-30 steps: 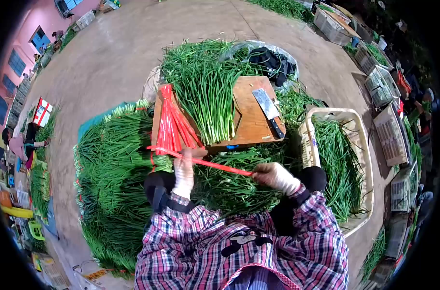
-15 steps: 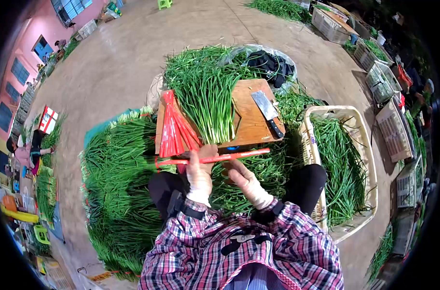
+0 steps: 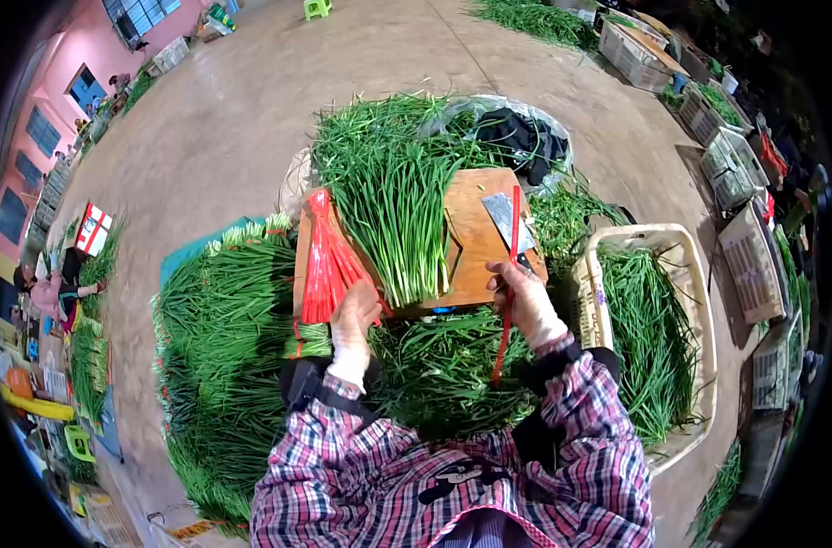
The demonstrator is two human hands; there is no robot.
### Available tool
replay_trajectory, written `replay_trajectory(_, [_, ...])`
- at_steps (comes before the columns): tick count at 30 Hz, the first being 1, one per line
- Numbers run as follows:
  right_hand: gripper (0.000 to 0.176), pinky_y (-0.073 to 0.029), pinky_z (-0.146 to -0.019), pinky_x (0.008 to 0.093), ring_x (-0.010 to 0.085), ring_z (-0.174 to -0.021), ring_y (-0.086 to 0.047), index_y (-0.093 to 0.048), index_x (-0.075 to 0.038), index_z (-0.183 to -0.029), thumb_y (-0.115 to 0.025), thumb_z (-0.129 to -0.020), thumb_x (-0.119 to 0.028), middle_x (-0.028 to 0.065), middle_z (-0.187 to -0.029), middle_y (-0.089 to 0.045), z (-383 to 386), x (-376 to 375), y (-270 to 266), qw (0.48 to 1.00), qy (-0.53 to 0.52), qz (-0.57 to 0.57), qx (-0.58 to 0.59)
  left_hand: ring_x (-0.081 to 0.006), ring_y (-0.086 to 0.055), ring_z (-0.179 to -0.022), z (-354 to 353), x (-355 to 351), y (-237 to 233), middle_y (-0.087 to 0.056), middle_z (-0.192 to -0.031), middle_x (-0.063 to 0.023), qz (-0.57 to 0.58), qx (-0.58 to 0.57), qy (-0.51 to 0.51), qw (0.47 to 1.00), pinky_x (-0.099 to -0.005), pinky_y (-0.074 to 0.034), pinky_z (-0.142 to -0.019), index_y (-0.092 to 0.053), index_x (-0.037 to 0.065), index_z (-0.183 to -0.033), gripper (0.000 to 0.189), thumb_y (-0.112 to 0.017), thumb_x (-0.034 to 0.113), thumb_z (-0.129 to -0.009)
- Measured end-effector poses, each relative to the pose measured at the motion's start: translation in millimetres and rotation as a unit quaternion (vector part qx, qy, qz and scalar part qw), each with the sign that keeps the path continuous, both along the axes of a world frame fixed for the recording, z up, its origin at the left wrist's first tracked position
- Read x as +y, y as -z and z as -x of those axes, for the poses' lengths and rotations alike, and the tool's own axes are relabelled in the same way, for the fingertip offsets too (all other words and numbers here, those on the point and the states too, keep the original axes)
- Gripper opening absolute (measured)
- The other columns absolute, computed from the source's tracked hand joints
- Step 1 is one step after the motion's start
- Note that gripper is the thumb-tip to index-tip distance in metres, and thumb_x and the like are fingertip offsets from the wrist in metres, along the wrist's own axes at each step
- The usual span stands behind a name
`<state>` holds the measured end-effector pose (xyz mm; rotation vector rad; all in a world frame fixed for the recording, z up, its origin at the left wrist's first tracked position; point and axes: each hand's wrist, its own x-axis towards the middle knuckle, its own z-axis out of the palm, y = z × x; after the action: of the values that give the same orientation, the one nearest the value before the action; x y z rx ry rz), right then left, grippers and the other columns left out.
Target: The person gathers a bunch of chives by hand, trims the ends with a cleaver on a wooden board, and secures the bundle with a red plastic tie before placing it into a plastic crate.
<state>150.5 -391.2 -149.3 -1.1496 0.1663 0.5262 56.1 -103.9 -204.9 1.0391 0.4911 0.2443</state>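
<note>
In the head view, gripping a single red strip (image 3: 506, 331) between thumb and curled fingers of the right hand (image 3: 524, 300), with one end sticking up past the knuckles over the cleaver (image 3: 499, 213) and the other hanging below, above the loose greens (image 3: 434, 365). With the left hand (image 3: 355, 318), fingers partly curled beside the lower end of the fanned red strips (image 3: 319, 274); cannot tell whether closed on one of them or only resting near. Between and just beyond both hands, lying on the wooden worktop (image 3: 475, 263) with pale stem ends pointing back toward them: the bunch of long green leaves (image 3: 389, 205) (chives or something close, by the look). Likely light for such bulk, soft and floppy toward the leaf tips, firmer at the pale stems, easily bruised if squeezed hard and perhaps a little slippery if damp. Best taken low, around the gathered stems, with a palm underneath to keep loose leaves from sliding out. As for the strip, almost weightless, thin and smooth, apt to twist or slip; best pinched flat near an end. Outward of the right hand, a pale crate (image 3: 705, 347) of similar greens; outward of the left, stacked bundles (image 3: 224, 347).
</note>
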Motion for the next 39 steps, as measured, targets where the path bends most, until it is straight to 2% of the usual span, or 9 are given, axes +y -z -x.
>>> replay_trajectory(8, [0.046,-0.045,-0.056,0.0305,0.0227,-0.077,-0.069,-0.053,-0.001,-0.131,-0.057,-0.096,-0.031,0.014,-0.122,-0.064,-135,12,59,0.972,-0.099,0.212,0.033,-0.036,-0.057,-0.119,-99,65,84,-0.054,-0.133,-0.024,-0.039,0.146,-0.01,0.988,-0.043,-0.05,-0.097,-0.049,-0.005,-0.134,0.063,-0.064,0.038,-0.09])
replay_trajectory(13, [0.036,-0.037,-0.042,0.0228,0.02,-0.069,-0.067,-0.059,-0.003,-0.122,-0.057,-0.097,-0.028,0.009,-0.107,-0.069,-166,37,100,0.963,-0.099,0.196,0.156,-0.0322,-0.063,-0.101,-130,62,94,-0.063,-0.118,-0.0178,-0.058,0.24,0.046,0.968,-0.0447,-0.052,-0.088,-0.054,-0.004,-0.126,0.054,-0.063,0.035,-0.089])
replay_trajectory(21, [0.028,-0.037,-0.045,0.0261,0.0161,-0.065,-0.067,-0.059,-0.004,-0.115,-0.045,-0.101,-0.024,0.0079,-0.096,-0.07,-137,88,116,0.957,-0.174,0.105,0.207,-0.0455,-0.029,-0.14,-146,57,76,-0.024,-0.153,-0.0311,0.066,0.315,0.089,0.943,-0.0592,-0.032,-0.109,-0.024,-0.008,-0.147,0.081,-0.055,0.043,-0.093])
replay_trajectory(26, [0.026,-0.034,-0.04,0.0219,0.013,-0.056,-0.059,-0.059,-0.003,-0.107,-0.045,-0.101,-0.024,0.0066,-0.084,-0.067,-129,103,131,0.955,-0.184,0.054,0.228,-0.0244,-0.027,-0.144,-149,43,89,-0.032,-0.156,-0.0125,0.091,0.295,0.035,0.951,-0.0402,-0.011,-0.119,-0.031,0.001,-0.148,0.071,-0.056,0.042,-0.095])
replay_trajectory(32, [0.023,-0.031,-0.041,0.021,0.0114,-0.051,-0.051,-0.06,-0.008,-0.093,-0.047,-0.099,-0.026,0.0051,-0.073,-0.061,-124,113,149,0.947,-0.179,0.022,0.267,-0.0239,-0.052,-0.122,-142,42,96,-0.06,-0.129,-0.0086,0.144,0.148,0.107,0.973,-0.04,-0.038,-0.109,-0.052,0.006,-0.132,0.049,-0.055,0.041,-0.098])
replay_trajectory(33, [0.023,-0.031,-0.041,0.0206,0.0113,-0.051,-0.051,-0.06,-0.008,-0.092,-0.048,-0.098,-0.027,0.0049,-0.072,-0.061,-124,116,146,0.944,-0.181,0.023,0.275,-0.0267,-0.064,-0.105,-146,29,66,-0.067,-0.114,-0.012,0.126,0.158,0.113,0.973,-0.0452,-0.051,-0.095,-0.059,0.006,-0.122,0.05,-0.056,0.048,-0.094])
replay_trajectory(36, [0.029,-0.036,-0.045,0.0244,0.012,-0.055,-0.052,-0.061,-0.008,-0.09,-0.045,-0.099,-0.032,0.0046,-0.071,-0.061,-124,118,141,0.948,-0.214,0.028,0.233,-0.0366,-0.07,-0.076,-160,24,51,-0.07,-0.097,-0.0196,0.25,0.252,0.186,0.916,-0.0499,-0.06,-0.063,-0.064,0.003,-0.111,0.062,-0.057,0.06,-0.088])
replay_trajectory(37, [0.031,-0.037,-0.046,0.0253,0.0122,-0.055,-0.052,-0.061,-0.008,-0.091,-0.045,-0.099,-0.033,0.0048,-0.071,-0.061,-125,118,141,0.948,-0.223,0.033,0.224,-0.0377,-0.07,-0.077,-159,31,80,-0.07,-0.097,-0.0197,0.258,0.246,0.204,0.912,-0.0493,-0.06,-0.062,-0.062,0.001,-0.112,0.062,-0.055,0.058,-0.09])
replay_trajectory(39, [0.038,-0.038,-0.043,0.0254,0.0147,-0.053,-0.053,-0.063,-0.005,-0.096,-0.043,-0.1,-0.036,0.0073,-0.073,-0.063,-126,120,130,0.951,-0.246,0.057,0.181,-0.0334,-0.069,-0.074,-156,18,43,-0.071,-0.09,-0.0171,0.282,0.215,0.222,0.909,-0.0473,-0.06,-0.065,-0.064,0.001,-0.111,0.065,-0.055,0.061,-0.089])
